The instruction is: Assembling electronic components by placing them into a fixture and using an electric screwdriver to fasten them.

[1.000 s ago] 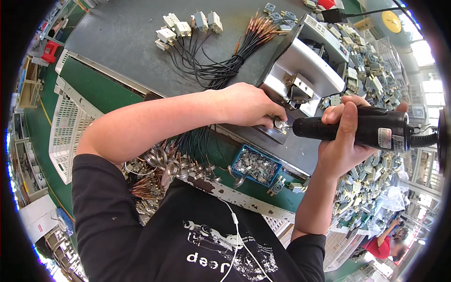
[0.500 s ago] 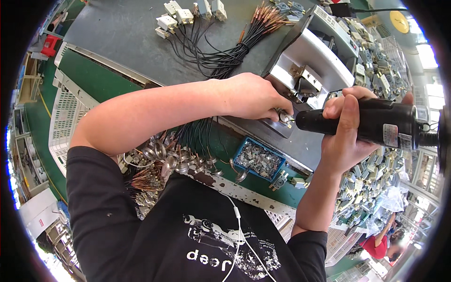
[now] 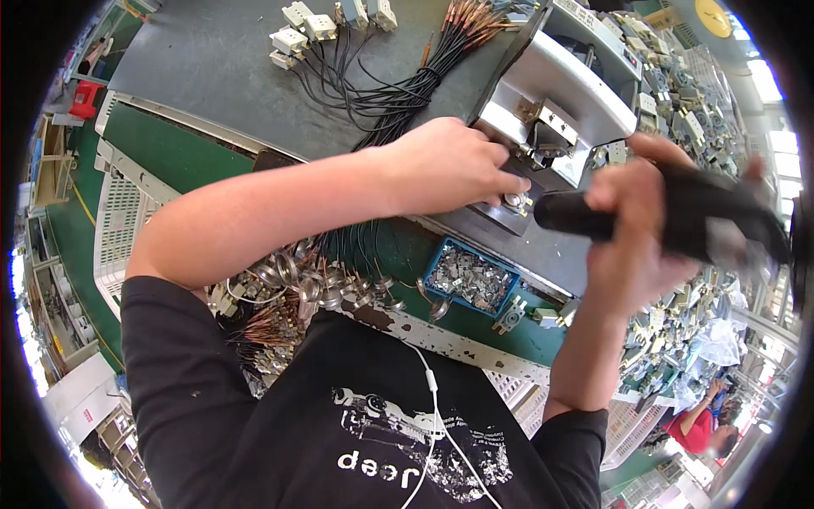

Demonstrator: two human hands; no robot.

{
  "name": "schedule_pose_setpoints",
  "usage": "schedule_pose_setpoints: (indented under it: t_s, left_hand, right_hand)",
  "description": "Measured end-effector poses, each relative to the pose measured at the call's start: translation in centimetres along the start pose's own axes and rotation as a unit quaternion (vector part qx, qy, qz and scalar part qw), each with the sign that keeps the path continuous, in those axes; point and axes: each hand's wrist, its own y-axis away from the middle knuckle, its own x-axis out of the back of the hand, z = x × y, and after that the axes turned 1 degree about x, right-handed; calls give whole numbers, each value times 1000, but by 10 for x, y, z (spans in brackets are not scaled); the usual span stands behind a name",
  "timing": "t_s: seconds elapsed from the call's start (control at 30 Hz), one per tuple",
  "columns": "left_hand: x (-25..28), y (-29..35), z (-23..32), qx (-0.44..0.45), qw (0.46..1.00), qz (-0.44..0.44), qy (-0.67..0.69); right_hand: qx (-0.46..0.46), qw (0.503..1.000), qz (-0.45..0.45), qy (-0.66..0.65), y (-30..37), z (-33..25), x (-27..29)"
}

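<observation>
Nearest the camera, just above the person's black printed shirt (image 3: pixel 365 424) and its white cord, a heap of metal rings and copper-tipped wire ends (image 3: pixel 288 297) lay at the table edge, and beside it sat a small blue tray (image 3: pixel 471 278) filled with little silvery metal pieces. Above the tray, the left hand (image 3: pixel 449 165) reached across from the left, its fingers bunched together and pressing down on a small round silvery part (image 3: pixel 514 202) that rested on a dark plate at the foot of a white metal fixture (image 3: pixel 564 93). The part looked like a bright metal stud or washer, mostly hidden under the fingertips. The right hand (image 3: pixel 632 229) was wrapped tight around a black power screwdriver (image 3: pixel 670 216), a thick, matte, cylinder-shaped tool held nearly level, its blunt nose pointing left and sitting just beside the small part; its rear half was blurred. The two hands were close but not touching. Beyond them, on the grey mat of the table (image 3: pixel 212 76), a bundle of black wires (image 3: pixel 381 93) fanned out toward white connector blocks (image 3: pixel 297 34) and copper-coloured terminals (image 3: pixel 471 15). To the far right, many small grey components (image 3: pixel 678 93) covered the surface.
</observation>
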Motion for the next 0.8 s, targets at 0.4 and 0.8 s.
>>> schedule_pose_setpoints:
  t_s: [0.4,0.8]
  left_hand:
    - [-37,13,44,-294,944,-118,-90]
    - [-31,8,43,-208,955,-175,122]
  right_hand:
    - [2,991,6,-133,-13,-30,27]
    - [134,983,86,-96,-36,16,-3]
